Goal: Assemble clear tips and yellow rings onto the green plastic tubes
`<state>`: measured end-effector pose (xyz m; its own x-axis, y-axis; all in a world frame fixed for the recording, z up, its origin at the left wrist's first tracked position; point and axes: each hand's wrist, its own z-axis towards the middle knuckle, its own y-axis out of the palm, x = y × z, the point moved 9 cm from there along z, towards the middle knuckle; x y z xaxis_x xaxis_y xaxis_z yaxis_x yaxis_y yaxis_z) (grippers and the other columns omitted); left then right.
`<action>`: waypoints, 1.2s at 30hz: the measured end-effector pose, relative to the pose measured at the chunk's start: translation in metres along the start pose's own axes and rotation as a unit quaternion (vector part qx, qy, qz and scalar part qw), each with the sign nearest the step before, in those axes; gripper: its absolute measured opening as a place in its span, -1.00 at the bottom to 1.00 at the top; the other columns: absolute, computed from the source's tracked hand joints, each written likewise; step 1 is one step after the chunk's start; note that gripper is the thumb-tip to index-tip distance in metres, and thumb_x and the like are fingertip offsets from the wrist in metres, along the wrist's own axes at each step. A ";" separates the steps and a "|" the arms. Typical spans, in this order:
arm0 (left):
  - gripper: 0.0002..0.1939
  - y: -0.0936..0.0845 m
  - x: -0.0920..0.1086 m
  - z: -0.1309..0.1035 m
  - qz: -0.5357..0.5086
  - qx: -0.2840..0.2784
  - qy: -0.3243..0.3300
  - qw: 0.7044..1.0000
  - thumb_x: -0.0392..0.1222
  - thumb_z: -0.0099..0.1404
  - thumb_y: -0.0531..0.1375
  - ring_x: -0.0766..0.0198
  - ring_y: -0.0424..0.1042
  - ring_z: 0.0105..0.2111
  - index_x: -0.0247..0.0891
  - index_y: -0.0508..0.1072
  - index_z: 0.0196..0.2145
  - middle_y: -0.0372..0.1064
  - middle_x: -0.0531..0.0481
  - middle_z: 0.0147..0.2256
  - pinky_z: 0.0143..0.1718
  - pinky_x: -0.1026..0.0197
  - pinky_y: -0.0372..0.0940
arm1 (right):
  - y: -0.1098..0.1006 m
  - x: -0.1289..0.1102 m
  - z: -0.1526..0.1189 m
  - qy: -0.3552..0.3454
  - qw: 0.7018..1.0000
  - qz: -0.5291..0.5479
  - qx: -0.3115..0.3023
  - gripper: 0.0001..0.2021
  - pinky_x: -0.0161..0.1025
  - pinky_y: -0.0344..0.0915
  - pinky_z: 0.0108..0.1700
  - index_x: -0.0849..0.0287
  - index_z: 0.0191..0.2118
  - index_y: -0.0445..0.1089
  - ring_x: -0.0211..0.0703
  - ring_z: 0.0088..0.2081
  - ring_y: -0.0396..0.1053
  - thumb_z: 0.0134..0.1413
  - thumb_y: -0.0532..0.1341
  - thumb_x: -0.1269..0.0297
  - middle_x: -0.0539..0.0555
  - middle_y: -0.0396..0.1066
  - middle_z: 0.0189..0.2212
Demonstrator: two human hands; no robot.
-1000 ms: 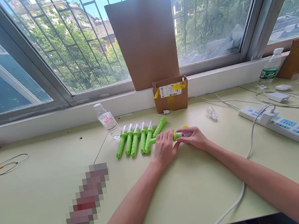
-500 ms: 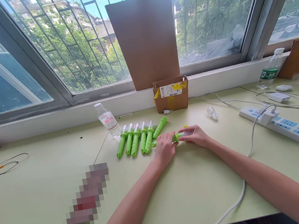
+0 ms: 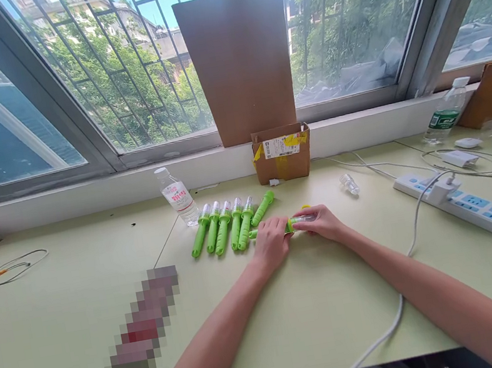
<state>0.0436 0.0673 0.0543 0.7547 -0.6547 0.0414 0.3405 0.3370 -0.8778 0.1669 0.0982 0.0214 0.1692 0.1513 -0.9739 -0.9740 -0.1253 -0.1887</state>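
Observation:
Low over the table, both hands hold one green plastic tube with a clear cap (image 3: 302, 219). My left hand (image 3: 272, 244) is wrapped round its green body, hiding most of it. The fingers of my right hand (image 3: 324, 221) are closed on the clear end. To the left lie several green tubes with clear caps (image 3: 222, 232) side by side. A green tube without a visible clear cap (image 3: 262, 208) lies slanted beside them. Behind my right hand shows a small yellow piece (image 3: 306, 206), mostly hidden. Farther right is a loose clear plastic cap (image 3: 349, 185).
A water bottle (image 3: 178, 197) stands behind the tubes. Near the window sits a small cardboard box (image 3: 285, 167). On the right are a power strip (image 3: 463, 203), another bottle (image 3: 446, 114) and cables. A white cord (image 3: 399, 309) runs under my right forearm.
Both hands keep nearly the same place and hold on the tube. The view has shifted very slightly; the other things lie as before.

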 end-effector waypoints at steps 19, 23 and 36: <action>-0.65 0.005 -0.004 -0.001 -0.116 -0.026 0.006 0.993 -0.26 0.26 0.10 0.11 0.35 -0.09 -0.30 0.27 0.01 0.38 -0.14 -0.12 -0.07 0.09 0.24 | -0.002 0.000 0.003 -0.050 0.998 -0.034 -0.004 -0.52 -0.20 0.33 -0.29 0.24 -0.24 0.51 -0.14 -0.37 0.39 -0.36 0.42 0.06 0.08 0.47 -0.40; -0.69 0.007 -0.006 -0.001 -0.127 -0.024 -0.002 0.992 -0.30 0.22 0.12 0.11 0.36 -0.12 -0.32 0.30 -0.05 0.39 -0.14 -0.14 -0.08 0.10 0.26 | -0.001 -0.002 0.002 -0.053 0.997 -0.048 -0.009 -0.50 -0.23 0.31 -0.35 0.26 -0.24 0.52 -0.16 -0.40 0.37 -0.37 0.43 0.05 0.07 0.45 -0.44; -0.81 -0.003 0.007 -0.002 -0.001 0.017 0.051 0.999 -0.27 0.28 0.08 0.12 0.34 -0.22 -0.27 0.29 -0.12 0.36 -0.10 -0.24 -0.22 0.10 0.26 | 0.000 -0.010 0.000 -0.071 0.992 -0.099 -0.015 -0.56 -0.25 0.36 -0.34 0.22 -0.21 0.49 -0.16 -0.39 0.41 -0.26 0.38 0.07 0.07 0.48 -0.38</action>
<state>0.0468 0.0606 0.0569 0.6937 -0.7203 -0.0079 0.3617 0.3578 -0.8609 0.1652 0.0963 0.0313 0.3327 0.3120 -0.8899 -0.9183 -0.1074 -0.3810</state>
